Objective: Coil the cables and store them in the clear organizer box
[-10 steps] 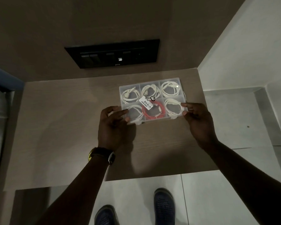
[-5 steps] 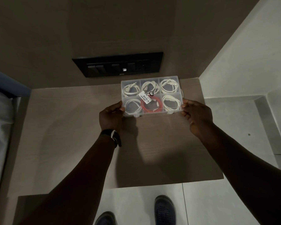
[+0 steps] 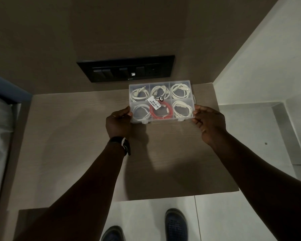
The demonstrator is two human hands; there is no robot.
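The clear organizer box (image 3: 191, 97) has its lid shut and is held above the wooden table (image 3: 68, 136), tilted with its far edge near the wall. Six compartments each hold a coiled cable: several white cables (image 3: 180, 92) and one red cable (image 3: 161, 111) in the near middle compartment. A white price label (image 3: 154, 103) sticks on the lid. My left hand (image 3: 118, 121) grips the box's near left corner. My right hand (image 3: 209, 121) grips its near right corner. A dark watch sits on my left wrist.
A black switch panel (image 3: 127, 69) is set in the brown wall just behind the box. A bed with a blue frame (image 3: 5, 91) borders the table on the left. White floor tiles and my two dark shoes (image 3: 175, 223) lie below the table's front edge.
Both hands closed on the box's near corners and lifted it off the table, moving it away from me toward the wall. The view tilted up a little.
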